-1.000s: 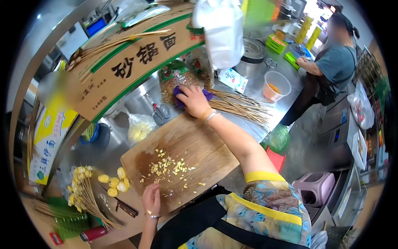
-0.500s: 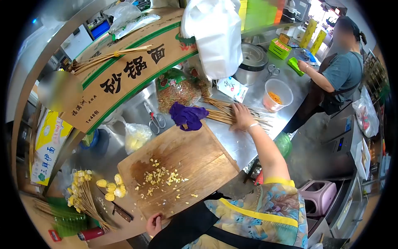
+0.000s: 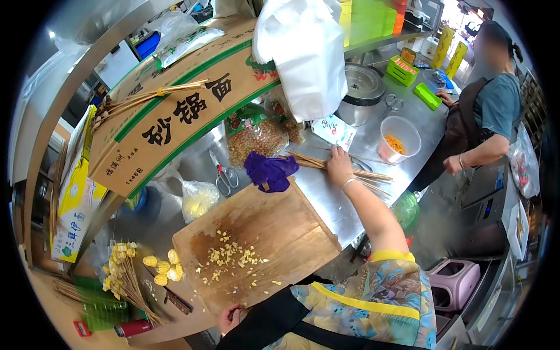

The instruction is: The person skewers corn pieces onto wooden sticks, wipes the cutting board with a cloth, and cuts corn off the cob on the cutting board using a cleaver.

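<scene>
Wooden sticks (image 3: 312, 161) lie under the right hand (image 3: 339, 166) now, upper right of the frame's middle.
It has left the purple cloth (image 3: 271, 171), so the sticks get its work. Its fingers bend over them, grip unclear. Left hand (image 3: 230, 318) curls by the board (image 3: 291, 224), bottom middle; can't tell if it holds anything.

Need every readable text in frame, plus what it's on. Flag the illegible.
"砂锅面": brown carton, characters slightly smeared.
"1x48包": same carton, lower corner.
"三鲜伊面": yellow-and-white box at left.
Too small or blurred to read: the small print above "1x48包", the white packet, the green-labelled bag and the blue display at right.
</scene>
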Demonstrator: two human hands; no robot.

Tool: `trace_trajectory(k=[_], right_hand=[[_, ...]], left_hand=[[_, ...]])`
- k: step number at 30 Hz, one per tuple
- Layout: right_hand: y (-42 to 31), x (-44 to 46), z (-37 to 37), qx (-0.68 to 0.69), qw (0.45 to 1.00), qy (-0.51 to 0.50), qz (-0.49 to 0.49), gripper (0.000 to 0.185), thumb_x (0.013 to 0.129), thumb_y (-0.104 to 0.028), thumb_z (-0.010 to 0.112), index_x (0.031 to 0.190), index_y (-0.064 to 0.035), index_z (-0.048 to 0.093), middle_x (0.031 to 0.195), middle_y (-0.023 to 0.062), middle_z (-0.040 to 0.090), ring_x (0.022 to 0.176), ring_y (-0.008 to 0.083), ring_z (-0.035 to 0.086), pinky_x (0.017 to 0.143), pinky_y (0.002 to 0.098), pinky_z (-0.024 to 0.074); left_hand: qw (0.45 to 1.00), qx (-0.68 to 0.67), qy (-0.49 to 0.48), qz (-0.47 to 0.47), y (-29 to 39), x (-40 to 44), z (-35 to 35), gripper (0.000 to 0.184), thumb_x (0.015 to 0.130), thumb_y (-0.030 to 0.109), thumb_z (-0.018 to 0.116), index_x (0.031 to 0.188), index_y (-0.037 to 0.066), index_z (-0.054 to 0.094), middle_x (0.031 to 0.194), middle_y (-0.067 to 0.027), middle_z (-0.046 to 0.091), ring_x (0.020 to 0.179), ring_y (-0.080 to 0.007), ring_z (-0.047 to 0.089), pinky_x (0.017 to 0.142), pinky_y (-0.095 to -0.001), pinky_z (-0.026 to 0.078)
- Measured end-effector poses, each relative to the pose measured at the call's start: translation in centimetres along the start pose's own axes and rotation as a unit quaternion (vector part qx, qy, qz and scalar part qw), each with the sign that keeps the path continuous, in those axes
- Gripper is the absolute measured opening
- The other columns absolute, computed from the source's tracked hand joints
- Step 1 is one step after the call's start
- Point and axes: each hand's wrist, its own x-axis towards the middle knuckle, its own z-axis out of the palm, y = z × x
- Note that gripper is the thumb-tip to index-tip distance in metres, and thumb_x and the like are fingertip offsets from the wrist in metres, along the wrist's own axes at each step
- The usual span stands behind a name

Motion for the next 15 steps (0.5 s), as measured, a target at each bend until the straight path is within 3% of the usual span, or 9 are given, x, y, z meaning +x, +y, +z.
trace_trajectory(k=[5,9,15], right_hand=[[0.0,2.4,1.1,-0.041,0.996,-0.062,-0.058,0.023,0.085,-0.017,0.048,0.097,-0.007,0.066,0.101,0.0105,0.061,0.099,0.0246,0.057,0.078,0.0362,0.0456],[-1.5,3.0,0.6,-0.034,0.996,-0.075,-0.02,0.02,0.087,-0.017,0.049,0.099,-0.0068,0.062,0.093,0.0089,0.066,0.09,0.0262,0.063,0.077,0.0364,0.0475],[-1.8,2.6,-2.5,-0.016,0.971,-0.235,0.032,0.018,0.083,-0.018,0.055,0.093,-0.0108,0.067,0.098,0.008,0.068,0.095,0.0241,0.064,0.076,0.033,0.0468]], left_hand=[[0.998,0.041,-0.027,-0.039,0.2,-0.6,0.4,0.019,0.089,0.0,0.055,0.107,-0.003,0.058,0.099,-0.0121,0.066,0.094,-0.017,0.062,0.086,-0.0277,0.048],[1.0,0.022,-0.012,-0.013,-3.4,-0.7,-0.1,0.019,0.088,0.0,0.055,0.107,-0.003,0.058,0.101,-0.0125,0.066,0.095,-0.0176,0.062,0.087,-0.0282,0.048],[1.0,0.016,0.004,-0.007,-4.1,-1.0,-0.2,0.021,0.088,-0.001,0.056,0.108,-0.003,0.058,0.102,-0.0131,0.065,0.096,-0.0174,0.062,0.088,-0.0285,0.048]])
